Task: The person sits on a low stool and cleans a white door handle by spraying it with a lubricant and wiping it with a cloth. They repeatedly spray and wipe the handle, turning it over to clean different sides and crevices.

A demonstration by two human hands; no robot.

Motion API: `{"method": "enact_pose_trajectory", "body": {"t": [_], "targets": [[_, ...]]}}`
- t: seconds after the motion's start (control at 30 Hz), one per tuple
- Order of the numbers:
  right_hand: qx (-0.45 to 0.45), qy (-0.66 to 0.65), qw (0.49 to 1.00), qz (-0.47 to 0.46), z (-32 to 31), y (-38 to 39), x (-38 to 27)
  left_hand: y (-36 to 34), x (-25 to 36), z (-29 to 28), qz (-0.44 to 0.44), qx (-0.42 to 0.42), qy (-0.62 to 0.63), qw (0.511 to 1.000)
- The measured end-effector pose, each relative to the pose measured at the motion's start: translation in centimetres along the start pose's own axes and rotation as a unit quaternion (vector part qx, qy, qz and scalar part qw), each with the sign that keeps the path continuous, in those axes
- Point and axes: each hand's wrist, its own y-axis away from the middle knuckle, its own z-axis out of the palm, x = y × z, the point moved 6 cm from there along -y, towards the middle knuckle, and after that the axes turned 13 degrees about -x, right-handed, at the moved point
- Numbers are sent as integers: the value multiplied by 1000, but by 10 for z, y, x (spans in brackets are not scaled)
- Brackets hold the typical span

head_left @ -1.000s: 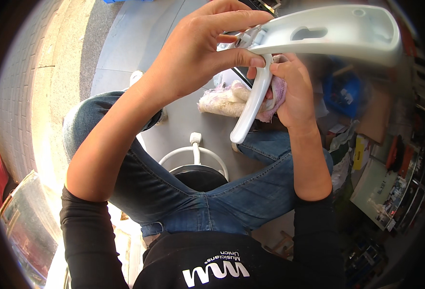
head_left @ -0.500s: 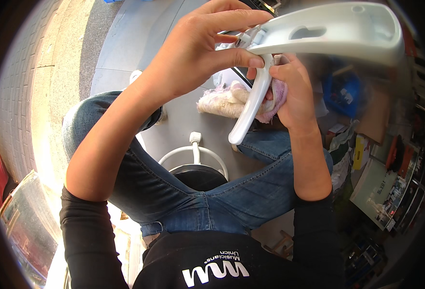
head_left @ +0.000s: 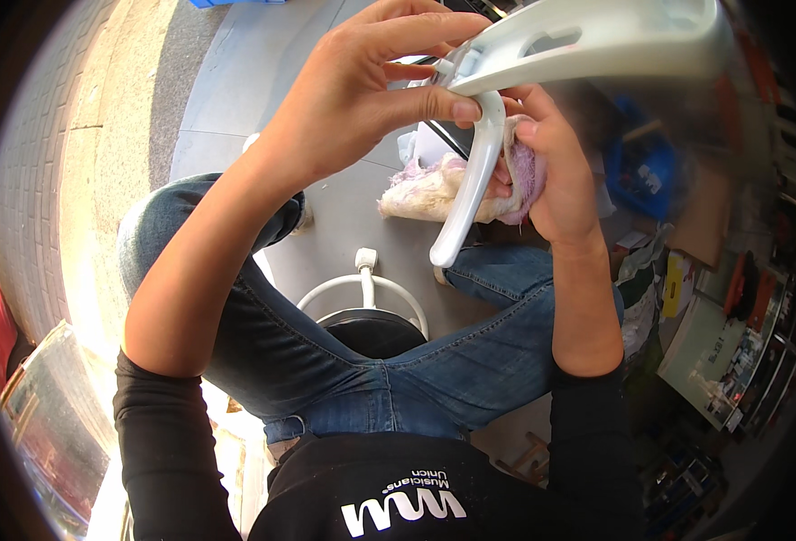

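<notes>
My left hand point(head_left: 353, 99) grips a glossy white plastic piece point(head_left: 614, 59) near its narrow end, thumb below and fingers above. The piece is broad and curved, has an oblong slot, and reaches out to the upper right past the picture's top edge. From the gripped end a slim, curved white arm point(head_left: 468, 194) hangs down toward my lap. My right hand point(head_left: 567, 185) is closed round a fluffy cream and pink cloth point(head_left: 420, 191), just right of that arm. The cloth lies partly behind the arm; some of my right fingers are hidden by it.
Below my hands are my jeans-clad knees point(head_left: 506, 275) and a black round seat point(head_left: 371, 334) with a white ring frame. At the right stand a blue bin point(head_left: 641, 171) and cluttered shelves point(head_left: 740, 361). A glassy panel point(head_left: 55, 424) leans at the lower left, beside sunlit paving.
The white piece has shifted up and slightly left with my left hand. My right hand and the cloth have moved a little to the right, away from the hanging arm.
</notes>
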Motion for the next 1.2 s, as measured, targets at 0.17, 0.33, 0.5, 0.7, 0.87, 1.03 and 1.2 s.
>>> {"method": "enact_pose_trajectory", "body": {"t": [0.17,0.33,0.5,0.7,0.87,1.03,1.2], "targets": [[61,14,998,-11,6,-2,-8,0,0,2,22,-4,-13,1000],[23,-18,1000,10,2,-1,-1,-2,4,0,65,-14,-83,994],[22,-27,999,7,0,0,2,-1,9,3,72,-18,-91,993],[2,-52,999,-9,3,-1,2,-1,12,4,74,-42,-90,992],[-10,-75,997,-22,-4,1,7,-1,12,5,80,-42,-73,993],[-15,-88,994,-67,-15,10,21,-2,14,6,69,-49,-93,992],[91,-85,990,-63,-10,11,19,-2,11,6,90,-56,-87,991]]}}
